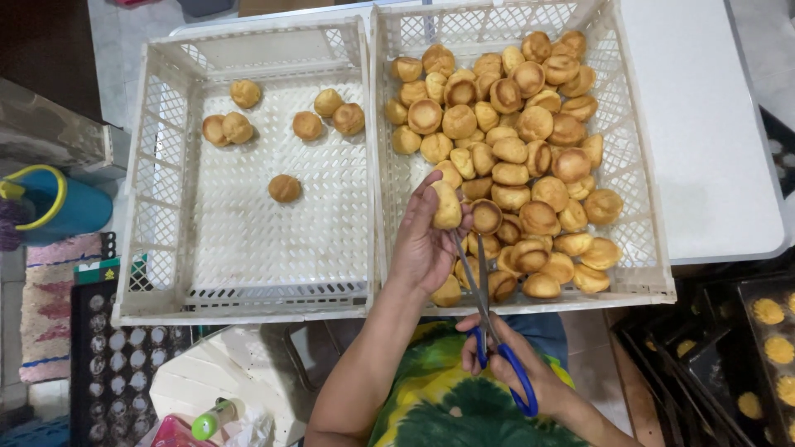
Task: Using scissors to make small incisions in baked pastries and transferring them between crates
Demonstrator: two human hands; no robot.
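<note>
Your right hand (505, 368) grips the blue-handled scissors (489, 319), blades aimed up at the bun (446, 205) your left hand (424, 244) pinches over the full crate (654, 248), so cutting is easy; beyond-left, the other crate (157, 165) holds few.

Views: 1, head-worn. Faces steeply down, close above the right crate (654, 248); hands enter from the near edge.
</note>
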